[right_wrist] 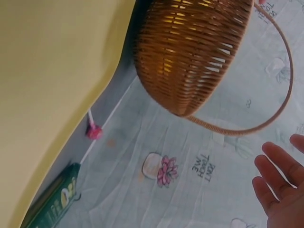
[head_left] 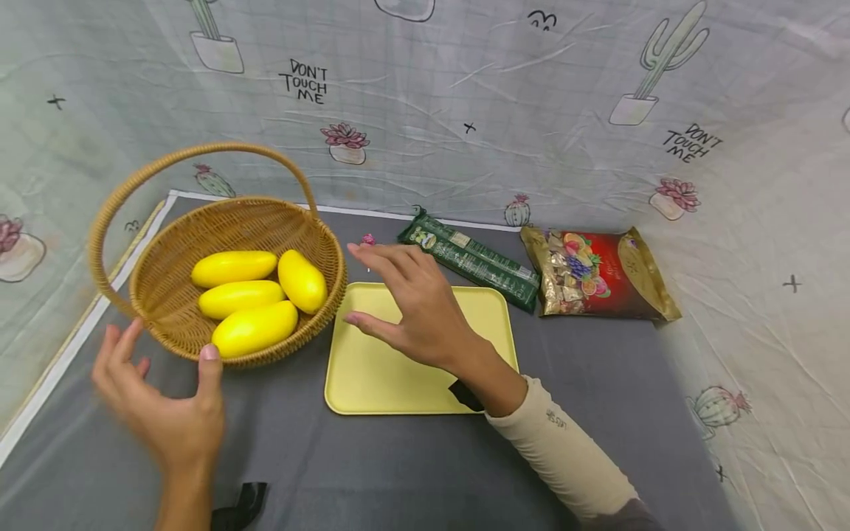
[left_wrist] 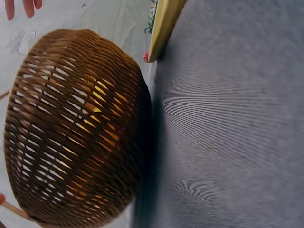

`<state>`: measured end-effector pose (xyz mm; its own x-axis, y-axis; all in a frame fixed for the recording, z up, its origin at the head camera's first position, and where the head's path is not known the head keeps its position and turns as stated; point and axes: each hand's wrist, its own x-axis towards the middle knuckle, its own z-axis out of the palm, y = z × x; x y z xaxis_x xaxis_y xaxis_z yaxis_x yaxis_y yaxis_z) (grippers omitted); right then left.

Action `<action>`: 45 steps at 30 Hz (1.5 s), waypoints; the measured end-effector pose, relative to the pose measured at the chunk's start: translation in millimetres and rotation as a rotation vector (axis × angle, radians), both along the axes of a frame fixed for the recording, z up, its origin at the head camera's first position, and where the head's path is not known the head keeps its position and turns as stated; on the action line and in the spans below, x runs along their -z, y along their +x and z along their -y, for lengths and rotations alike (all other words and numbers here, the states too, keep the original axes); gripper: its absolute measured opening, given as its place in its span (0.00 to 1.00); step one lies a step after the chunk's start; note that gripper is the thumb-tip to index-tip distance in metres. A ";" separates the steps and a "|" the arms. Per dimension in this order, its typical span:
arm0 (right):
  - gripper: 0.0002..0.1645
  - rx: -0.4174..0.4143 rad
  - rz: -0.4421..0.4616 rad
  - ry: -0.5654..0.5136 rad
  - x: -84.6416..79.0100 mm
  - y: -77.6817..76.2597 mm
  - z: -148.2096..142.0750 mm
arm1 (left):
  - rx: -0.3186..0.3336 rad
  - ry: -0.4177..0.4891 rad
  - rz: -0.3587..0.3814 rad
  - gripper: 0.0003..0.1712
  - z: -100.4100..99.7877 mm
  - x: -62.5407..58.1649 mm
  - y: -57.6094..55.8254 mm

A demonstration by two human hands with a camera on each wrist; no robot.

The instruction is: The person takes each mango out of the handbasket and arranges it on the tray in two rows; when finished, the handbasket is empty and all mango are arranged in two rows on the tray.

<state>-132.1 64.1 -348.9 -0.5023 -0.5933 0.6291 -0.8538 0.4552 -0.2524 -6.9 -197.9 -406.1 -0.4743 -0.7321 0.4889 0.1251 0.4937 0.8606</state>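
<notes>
A wicker basket (head_left: 173,258) with a tall arched handle stands at the left of the table. Several yellow mangoes (head_left: 255,330) lie inside it. My left hand (head_left: 166,402) is at the basket's near left rim, fingers spread; whether it touches the rim I cannot tell. Over the yellow tray (head_left: 378,376), just right of the basket, hovers my right hand (head_left: 418,310), its fingers extended and holding nothing. In the left wrist view the woven side of the basket (left_wrist: 76,128) fills the left half. The right wrist view shows the basket (right_wrist: 190,57) beyond the tray's edge.
Behind the tray lies a long green packet (head_left: 471,258). To its right is a red and gold candy bag (head_left: 598,274). A small pink-topped item (head_left: 368,239) sits behind the tray. A printed cloth (head_left: 425,96) hangs along the back and sides.
</notes>
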 end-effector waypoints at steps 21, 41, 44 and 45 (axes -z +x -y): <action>0.44 -0.104 0.082 0.017 5.8 -2.9 51.5 | 0.387 0.202 0.131 0.54 16.3 37.1 2.3; 0.43 0.007 0.383 0.318 23.2 -43.5 101.0 | 0.380 0.120 0.186 0.58 13.7 39.9 6.1; 0.43 0.014 0.406 0.399 20.2 -49.0 109.5 | 0.377 0.119 0.189 0.58 13.8 39.4 6.3; 0.43 0.014 0.418 0.422 19.1 -50.9 112.3 | 0.373 0.119 0.193 0.58 13.7 39.1 6.4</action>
<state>-182.9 -48.1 -368.0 -0.6660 -0.7408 0.0872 -0.7144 0.5997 -0.3605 -0.5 -211.7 -445.1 -0.7916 -0.5389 0.2881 0.1077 0.3410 0.9339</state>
